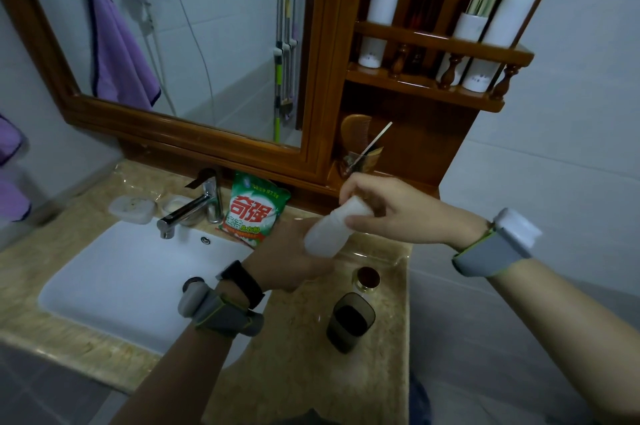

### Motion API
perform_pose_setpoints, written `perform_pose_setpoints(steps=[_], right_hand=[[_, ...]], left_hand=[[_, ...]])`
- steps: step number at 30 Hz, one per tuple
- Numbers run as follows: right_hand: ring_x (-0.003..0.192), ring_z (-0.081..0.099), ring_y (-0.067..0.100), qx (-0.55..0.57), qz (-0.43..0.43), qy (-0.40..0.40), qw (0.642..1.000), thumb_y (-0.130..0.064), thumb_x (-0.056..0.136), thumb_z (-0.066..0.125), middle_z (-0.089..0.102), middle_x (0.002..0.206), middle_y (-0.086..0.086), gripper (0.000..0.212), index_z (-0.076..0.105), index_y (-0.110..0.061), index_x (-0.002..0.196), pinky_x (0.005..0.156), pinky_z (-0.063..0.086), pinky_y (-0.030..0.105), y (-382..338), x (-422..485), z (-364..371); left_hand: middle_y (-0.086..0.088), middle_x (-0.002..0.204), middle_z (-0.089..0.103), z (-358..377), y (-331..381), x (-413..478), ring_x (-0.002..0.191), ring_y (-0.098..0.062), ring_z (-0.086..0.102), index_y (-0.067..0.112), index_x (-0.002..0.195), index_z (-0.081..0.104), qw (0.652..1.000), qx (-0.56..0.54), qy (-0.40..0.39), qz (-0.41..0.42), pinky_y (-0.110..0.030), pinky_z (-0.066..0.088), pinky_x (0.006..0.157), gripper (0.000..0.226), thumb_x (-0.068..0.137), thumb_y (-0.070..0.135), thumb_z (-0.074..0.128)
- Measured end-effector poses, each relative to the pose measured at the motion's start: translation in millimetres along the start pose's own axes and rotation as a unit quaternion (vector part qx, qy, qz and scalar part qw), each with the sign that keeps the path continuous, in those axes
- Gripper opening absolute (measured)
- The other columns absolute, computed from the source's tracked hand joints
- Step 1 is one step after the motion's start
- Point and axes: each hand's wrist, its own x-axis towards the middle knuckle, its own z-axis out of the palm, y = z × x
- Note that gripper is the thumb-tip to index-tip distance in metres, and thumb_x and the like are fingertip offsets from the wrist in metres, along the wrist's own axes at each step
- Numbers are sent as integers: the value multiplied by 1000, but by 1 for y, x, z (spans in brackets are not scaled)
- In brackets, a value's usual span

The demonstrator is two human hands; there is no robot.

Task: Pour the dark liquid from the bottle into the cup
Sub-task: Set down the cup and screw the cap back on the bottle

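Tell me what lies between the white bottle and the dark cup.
In the head view, a small gold-rimmed round cap, open side up, sits on the counter between the bottle and the cup.

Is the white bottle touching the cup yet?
Apart. The head view shows the white bottle held by the left hand and right hand, with bare countertop between it and the dark cup.

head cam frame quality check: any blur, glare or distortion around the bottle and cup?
Head view: dim overall; the bottle and right hand are smeared by motion blur, so the grip is hard to read; the cup is fairly sharp but dark; soft glare on the counter behind it; the wide-angle lens bows the mirror frame and tilts the shelf.
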Motion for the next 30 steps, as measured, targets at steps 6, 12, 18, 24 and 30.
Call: perform_pose_setpoints(steps=[6,12,18,24,30], right_hand=[[62,55,6,-126,-12,71,989,-43,92,47,54,71,-12,16,46,-28,85,49,44,20,-7,-1,14],[45,47,18,-152,8,221,963,-7,83,53,50,54,4,17,47,-12,68,40,38,30,-13,5,28],[45,43,4,-151,74,235,957,-12,85,51,43,54,-7,23,41,-24,68,44,28,12,3,-8,28],[52,47,16,-93,239,329,909,-38,83,54,46,52,-1,35,45,-17,57,49,34,28,35,-18,-25],[61,51,8,-100,237,300,919,-41,79,65,54,64,-6,26,55,-20,68,50,34,23,54,-14,-76]], left_hand=[[17,93,56,4,4,1,83,6,58,41,104,49,999,-13,-26,26,-15,48,62,44,67,40,72],[10,95,63,34,-1,9,84,-10,63,28,103,54,991,45,116,52,-33,53,69,49,63,54,63],[20,89,56,57,-2,25,82,3,58,32,101,48,986,34,148,70,-17,49,65,45,65,54,61],[21,96,50,77,24,79,86,8,51,30,112,47,979,62,170,97,-7,39,72,51,68,45,67],[-1,112,56,99,49,156,105,-16,53,20,113,48,992,-20,121,25,-34,43,92,51,71,36,73]])
